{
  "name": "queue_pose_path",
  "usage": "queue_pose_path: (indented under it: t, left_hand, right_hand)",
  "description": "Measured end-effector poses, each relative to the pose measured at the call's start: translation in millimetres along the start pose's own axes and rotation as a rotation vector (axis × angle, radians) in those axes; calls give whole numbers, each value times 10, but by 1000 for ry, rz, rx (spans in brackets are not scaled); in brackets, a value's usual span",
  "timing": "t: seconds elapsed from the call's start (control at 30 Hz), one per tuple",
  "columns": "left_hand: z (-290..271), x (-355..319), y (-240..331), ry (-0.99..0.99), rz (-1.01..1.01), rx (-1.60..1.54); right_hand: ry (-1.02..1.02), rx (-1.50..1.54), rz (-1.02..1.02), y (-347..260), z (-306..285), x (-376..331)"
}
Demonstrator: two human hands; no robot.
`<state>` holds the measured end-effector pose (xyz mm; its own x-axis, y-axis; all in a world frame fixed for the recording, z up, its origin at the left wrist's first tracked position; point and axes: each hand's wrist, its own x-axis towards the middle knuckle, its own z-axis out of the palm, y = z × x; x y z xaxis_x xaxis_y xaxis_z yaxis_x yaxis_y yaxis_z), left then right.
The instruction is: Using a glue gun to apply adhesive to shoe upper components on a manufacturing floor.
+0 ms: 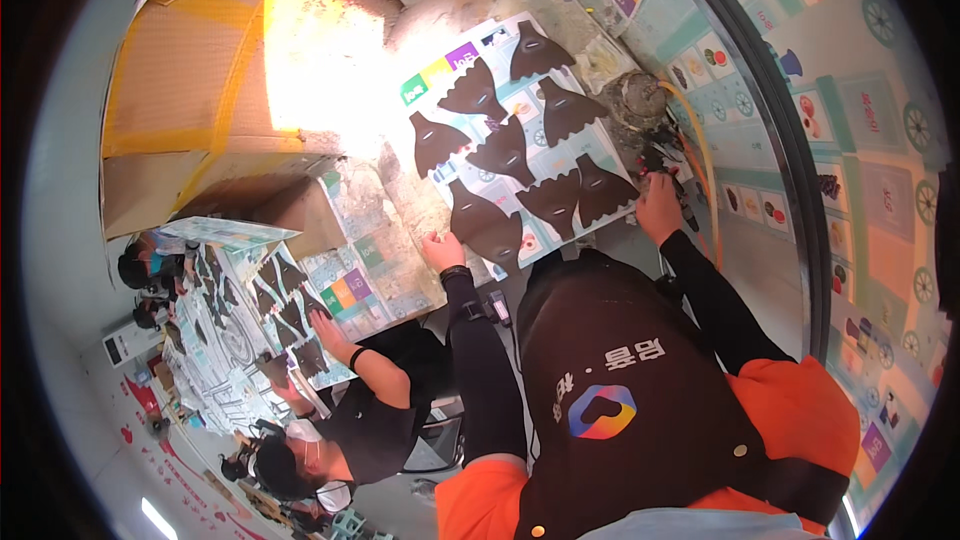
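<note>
Several flat dark-brown fan-shaped pieces with scalloped edges lie spread on a printed white board in front of me. Most have a small pale slit or mark in them. My left hand is at the board's near left corner, fingers curled together; whatever is in them is too small to make out. At the right edge, my right hand has its fingers closed round the near end of a dark and red tool that looks like a spray gun. Beyond it is a crusted round cup.
A yellow-orange hose curves down on the right beside a dark frame post. Large taped cardboard boxes stand at the far left. To my left, a co-worker reaches over another table with similar dark pieces.
</note>
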<state>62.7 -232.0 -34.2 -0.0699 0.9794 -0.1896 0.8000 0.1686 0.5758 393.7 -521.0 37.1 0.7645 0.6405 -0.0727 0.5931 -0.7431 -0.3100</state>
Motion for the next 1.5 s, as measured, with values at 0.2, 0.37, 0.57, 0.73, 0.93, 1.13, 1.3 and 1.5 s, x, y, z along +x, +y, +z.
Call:
queue_pose_path:
  t: [0.2, 0.37, 0.57, 0.73, 0.93, 1.13, 1.3, 1.5]
  left_hand:
    - [32, -36, -48, -98, -42, 340]
    - [66, 91, -145, -229, -36, 275]
    - [123, 370, -205, -302, -190, -390]
    - [81, 491, -205, -290, -132, -255]
    - [-171, 52, -273, -238, -41, -335]
    - [-800, -632, -1067, -286, -332, -472]
    - [-889, -942, -1089, -309, -384, -591]
    - [-1088, -1275, -1144, -252, -479, -614]
  right_hand:
    - [-77, 50, 53, -136, 184, -77]
    - [-244, 114, 176, -220, 103, -21]
    - [-160, -31, -5, -631, -19, 233]
    - [63, 274, -231, -1249, 164, 1041]
    - [101, 100, -70, -1281, 343, 1824]
    - [-165, -70, -87, -1626, 182, 1937]
    - [146, 156, -118, -1451, 278, 2922]
    - [-149, 17, -126, -1865, 353, 2817]
